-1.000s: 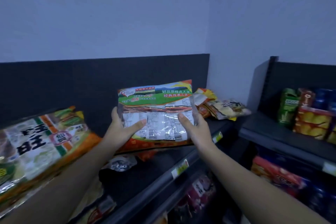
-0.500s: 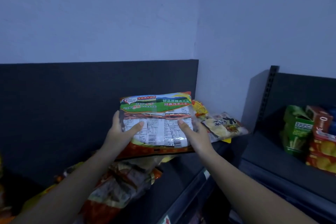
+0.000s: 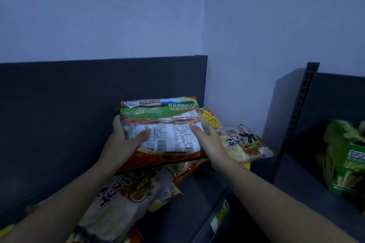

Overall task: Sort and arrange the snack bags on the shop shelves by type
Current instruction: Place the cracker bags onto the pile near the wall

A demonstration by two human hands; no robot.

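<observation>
I hold a large snack bag (image 3: 162, 122) with a green and red printed top and white inner packets, its back side facing me, above the dark top shelf (image 3: 183, 207). My left hand (image 3: 124, 142) grips its left edge, thumb across the front. My right hand (image 3: 209, 140) grips its right edge. Beneath it lies a pale snack bag with black characters (image 3: 130, 193). Another pale bag with black characters (image 3: 243, 144) and a yellow bag (image 3: 209, 118) lie at the shelf's right end, by the wall corner.
A dark back panel (image 3: 79, 104) rises behind the shelf. A price label (image 3: 219, 215) sits on the shelf's front edge. To the right a second dark shelf unit (image 3: 308, 183) holds a green snack box (image 3: 347, 156). Pale walls meet in a corner above.
The held bag stays in both hands while the view has swung right and closer. The large orange bag at the left has left the view; the right-hand shelf goods have shifted toward the frame edge.
</observation>
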